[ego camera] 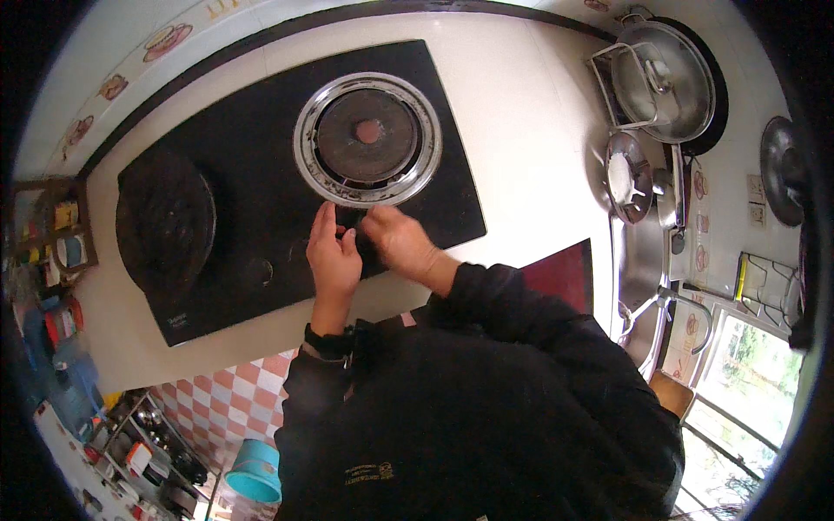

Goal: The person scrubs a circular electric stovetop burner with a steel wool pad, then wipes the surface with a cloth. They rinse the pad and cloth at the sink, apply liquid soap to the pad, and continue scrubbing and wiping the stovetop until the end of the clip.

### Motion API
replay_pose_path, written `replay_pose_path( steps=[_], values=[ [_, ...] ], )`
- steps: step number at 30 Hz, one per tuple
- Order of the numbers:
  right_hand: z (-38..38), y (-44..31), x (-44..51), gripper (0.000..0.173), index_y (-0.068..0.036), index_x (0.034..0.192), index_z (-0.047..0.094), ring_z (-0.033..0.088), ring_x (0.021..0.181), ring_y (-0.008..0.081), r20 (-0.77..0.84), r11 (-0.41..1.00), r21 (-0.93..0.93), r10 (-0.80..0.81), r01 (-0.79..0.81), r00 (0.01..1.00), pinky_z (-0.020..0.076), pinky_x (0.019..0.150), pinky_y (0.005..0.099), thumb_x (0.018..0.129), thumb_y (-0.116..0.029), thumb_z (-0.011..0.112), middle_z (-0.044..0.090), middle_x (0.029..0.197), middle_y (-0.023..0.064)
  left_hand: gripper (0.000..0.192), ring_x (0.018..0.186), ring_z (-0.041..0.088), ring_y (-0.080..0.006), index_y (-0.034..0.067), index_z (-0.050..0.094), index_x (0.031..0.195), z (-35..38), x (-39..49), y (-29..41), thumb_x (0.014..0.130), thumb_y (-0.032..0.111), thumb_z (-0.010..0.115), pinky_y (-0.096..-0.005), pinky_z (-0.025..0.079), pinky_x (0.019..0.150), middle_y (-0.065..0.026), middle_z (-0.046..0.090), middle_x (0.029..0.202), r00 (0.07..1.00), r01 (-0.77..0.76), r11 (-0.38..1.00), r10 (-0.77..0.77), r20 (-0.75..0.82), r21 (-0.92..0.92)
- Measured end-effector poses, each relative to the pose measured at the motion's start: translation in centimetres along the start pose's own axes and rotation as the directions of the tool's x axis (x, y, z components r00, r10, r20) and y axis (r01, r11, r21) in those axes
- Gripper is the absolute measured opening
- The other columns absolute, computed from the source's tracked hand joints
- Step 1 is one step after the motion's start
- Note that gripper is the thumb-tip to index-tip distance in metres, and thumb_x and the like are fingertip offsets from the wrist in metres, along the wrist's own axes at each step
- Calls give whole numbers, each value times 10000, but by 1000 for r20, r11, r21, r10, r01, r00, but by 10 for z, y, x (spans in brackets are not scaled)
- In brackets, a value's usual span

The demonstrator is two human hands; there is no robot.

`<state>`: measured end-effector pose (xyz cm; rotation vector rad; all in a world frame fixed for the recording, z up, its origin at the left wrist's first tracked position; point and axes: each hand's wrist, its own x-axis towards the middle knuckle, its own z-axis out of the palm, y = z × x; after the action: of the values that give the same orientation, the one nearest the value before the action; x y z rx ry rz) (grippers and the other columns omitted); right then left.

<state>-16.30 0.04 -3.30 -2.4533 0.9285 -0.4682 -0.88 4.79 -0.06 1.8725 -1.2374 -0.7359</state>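
Observation:
In front of me is a black cooktop (pixel 254 176) set into a pale countertop. Its right burner (pixel 368 137) shows a worn metal ring around a dark disc with a reddish centre. My left hand (pixel 333 254) is by the ring's near edge, fingers extended and thumb raised. Just right of it, my right hand (pixel 401 241) has curled fingers and looks slightly blurred. Something dark lies between the two hands, against the black surface; whether either hand grips it cannot be made out. A dark round pan or lid (pixel 166 225) covers the left burner area.
A wok (pixel 664 78) with a metal lid leans in a rack at the right. Nearby are a strainer (pixel 629 179) and a sink (pixel 642 260) with a faucet (pixel 700 312). A dark red board (pixel 560 277) lies beside my right arm. A turquoise bucket (pixel 254 472) stands on the checkered floor.

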Motion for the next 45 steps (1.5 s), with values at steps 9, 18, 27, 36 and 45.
replay_pose_path(
  steps=[9,18,27,36,45],
  values=[
    [-73,49,-10,245,-24,957,641,617,866,339,-121,991,-130,-50,34,991,529,730,408,736,48,562,607,947,175,537,960,624,-306,-34,483,1312,2,-17,-5,798,-9,632,-345,503,863,-225,489,1358,1000,3,994,-1,18,-113],
    [-3,-1,42,304,-13,971,595,552,892,370,71,977,22,-213,212,974,486,751,435,668,-11,611,548,944,154,518,814,616,-195,-8,518,1307,-30,-26,6,800,-33,622,-280,536,690,-188,547,1298,988,-63,994,49,-147,-93],
    [-36,10,24,245,-8,901,600,573,846,342,48,965,-139,-218,223,975,507,703,394,665,50,572,565,901,141,428,826,616,-174,-7,570,1245,-49,-26,4,821,-14,625,-261,518,678,-159,585,1240,979,-48,978,5,-204,-202],
    [-28,-34,61,192,-14,888,586,571,924,346,333,978,-97,-143,185,932,505,744,408,697,-22,604,536,938,146,386,1050,569,-359,-10,585,1186,-52,-19,-5,805,25,634,-397,478,872,-180,598,1181,972,-42,991,11,-234,-129],
    [26,-22,225,128,-4,870,643,642,888,375,355,923,-370,36,104,934,545,753,438,758,-59,617,628,957,203,367,1057,554,-378,6,591,1171,-63,-23,-10,808,39,637,-413,455,904,-177,597,1182,958,16,987,-62,-280,-161]
  ],
)
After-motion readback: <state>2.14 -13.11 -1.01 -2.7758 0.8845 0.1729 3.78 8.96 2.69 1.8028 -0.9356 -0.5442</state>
